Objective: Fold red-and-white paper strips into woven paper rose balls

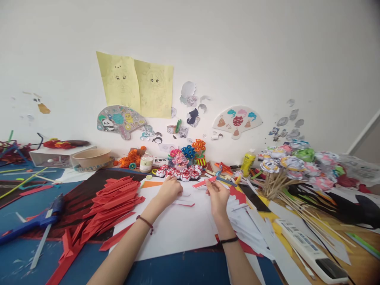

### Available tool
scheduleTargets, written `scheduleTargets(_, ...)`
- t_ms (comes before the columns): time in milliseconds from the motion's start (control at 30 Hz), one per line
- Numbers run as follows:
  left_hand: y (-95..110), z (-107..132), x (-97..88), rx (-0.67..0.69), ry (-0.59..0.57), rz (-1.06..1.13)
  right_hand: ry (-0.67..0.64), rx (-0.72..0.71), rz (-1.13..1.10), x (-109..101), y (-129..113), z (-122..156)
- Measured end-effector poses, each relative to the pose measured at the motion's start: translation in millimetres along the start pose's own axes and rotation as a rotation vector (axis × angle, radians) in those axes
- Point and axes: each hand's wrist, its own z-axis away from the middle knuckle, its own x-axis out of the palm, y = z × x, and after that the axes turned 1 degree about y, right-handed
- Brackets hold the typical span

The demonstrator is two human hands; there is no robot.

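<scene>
My right hand (pixel 218 194) pinches a folded red-and-white paper strip (pixel 204 183) between thumb and fingers, a little above the white sheet. My left hand (pixel 170 190) is closed, fingers curled down at the sheet's far part; whatever they grip is hidden. Beside its fingertips lie white folded paper strips (pixel 184 204) with red edges. Both hands are over the large white paper sheet (pixel 178 233). To the left is a pile of folded red paper strips (pixel 114 204), and white folded strips (pixel 247 225) are fanned out on the right.
Red-and-white paper flowers (pixel 185 174) line the back. A blue glue gun (pixel 44 219) lies left; a white calculator-like device (pixel 311 251) lies right. Paper flowers on sticks (pixel 285 162) stand back right. A glue bottle (pixel 146 163) and yellow bottle (pixel 248 163) stand near the wall.
</scene>
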Motion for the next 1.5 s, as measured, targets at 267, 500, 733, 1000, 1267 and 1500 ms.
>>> scheduleTargets(267, -2.9, -1.7, 9.7, 0.012, -0.026, 0.082, -0.038, -0.068, 0.149, 3.8, -5.4, 6.3)
scheduleTargets(500, 0.4, 6.4, 4.3, -0.030, 0.062, 0.268, -0.057, -0.045, 0.191, 3.9, 3.6, 5.7)
scheduleTargets(733, -6.3, 12.0, -16.9, -0.178, 0.218, 0.542, -0.243, -0.021, 0.147, 5.3, 3.5, 6.6)
scheduleTargets(1000, 8.2, 15.0, -30.2, -0.294, 0.163, 1.275, -0.511, -0.023, 0.091, 12.2, 4.2, 18.1)
scheduleTargets(1267, 16.4, 16.3, -27.8, -0.317, 0.068, 1.447, -0.481, -0.004, -0.032, 11.0, -1.6, 17.5)
scheduleTargets(1500, 22.9, 17.1, -26.9, -0.289, 0.014, 1.511, -0.503, 0.010, -0.086, 10.4, -1.2, 17.7)
